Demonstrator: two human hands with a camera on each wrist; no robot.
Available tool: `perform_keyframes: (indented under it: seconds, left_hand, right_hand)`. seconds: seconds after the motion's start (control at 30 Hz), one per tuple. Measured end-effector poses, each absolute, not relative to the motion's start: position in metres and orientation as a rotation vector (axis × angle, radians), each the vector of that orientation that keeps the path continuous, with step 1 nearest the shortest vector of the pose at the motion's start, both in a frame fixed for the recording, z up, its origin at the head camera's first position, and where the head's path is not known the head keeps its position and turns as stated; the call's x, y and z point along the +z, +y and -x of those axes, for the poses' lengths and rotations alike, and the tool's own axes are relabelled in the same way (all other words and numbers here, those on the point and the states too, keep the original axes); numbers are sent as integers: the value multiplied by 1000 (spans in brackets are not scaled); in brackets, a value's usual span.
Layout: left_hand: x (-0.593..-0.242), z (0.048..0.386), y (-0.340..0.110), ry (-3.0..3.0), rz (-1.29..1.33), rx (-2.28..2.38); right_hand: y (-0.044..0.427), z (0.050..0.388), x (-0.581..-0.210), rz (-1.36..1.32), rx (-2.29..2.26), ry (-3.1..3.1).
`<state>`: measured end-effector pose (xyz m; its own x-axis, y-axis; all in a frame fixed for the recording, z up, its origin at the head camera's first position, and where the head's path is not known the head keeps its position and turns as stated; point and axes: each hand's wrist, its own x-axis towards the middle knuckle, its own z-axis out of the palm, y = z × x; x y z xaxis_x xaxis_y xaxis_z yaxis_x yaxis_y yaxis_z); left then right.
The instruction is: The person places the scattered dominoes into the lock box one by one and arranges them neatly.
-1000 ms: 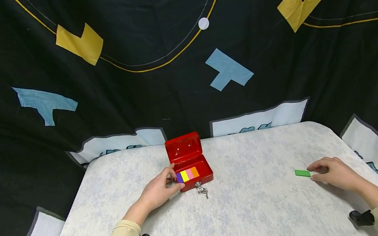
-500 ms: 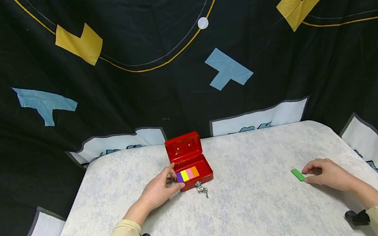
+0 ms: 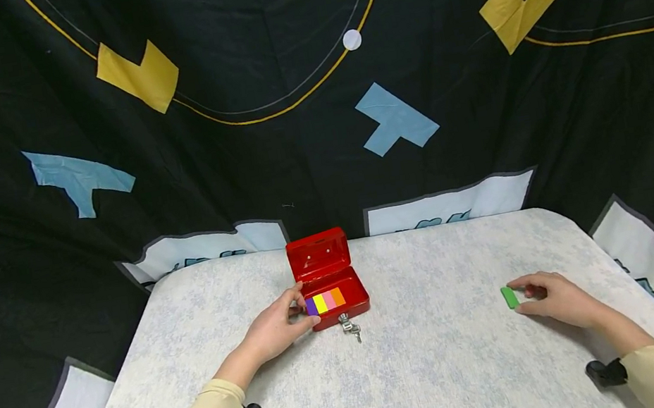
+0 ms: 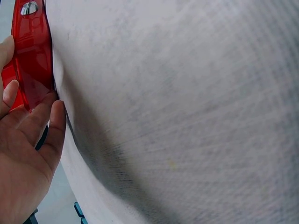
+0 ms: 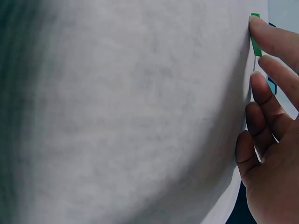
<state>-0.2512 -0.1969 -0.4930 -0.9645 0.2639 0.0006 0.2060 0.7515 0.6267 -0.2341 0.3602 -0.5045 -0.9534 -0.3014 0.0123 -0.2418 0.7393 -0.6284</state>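
Note:
A red cash box stands with its lid raised. Inside lie purple, yellow, pink and orange blocks, side by side. At the box's left side my left hand holds it, thumb near the front corner and index finger farther back. The left wrist view has fingers against the red wall. Far to the right, my right hand pinches a green block by its ends between thumb and index finger. In the right wrist view, a fingertip partly covers this green block.
Keys hang from the lock on the box's front. A pale patterned cloth covers the table. Behind it hangs a dark curtain with yellow and blue patches. Black wrist cameras sit under both forearms.
My right hand has moved slightly left. The green block has turned from lying crosswise to pointing away, and its ends are now between thumb and index finger. Left hand and box have stayed put.

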Motion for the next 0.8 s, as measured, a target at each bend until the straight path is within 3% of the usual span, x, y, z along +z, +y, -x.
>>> perform_keyframes:
  seconds: [0.8]
  left_hand:
    - [-494, 254, -196, 2853, -363, 1004]
  right_hand:
    - [367, 236, -506, 421, -1159, 2743]
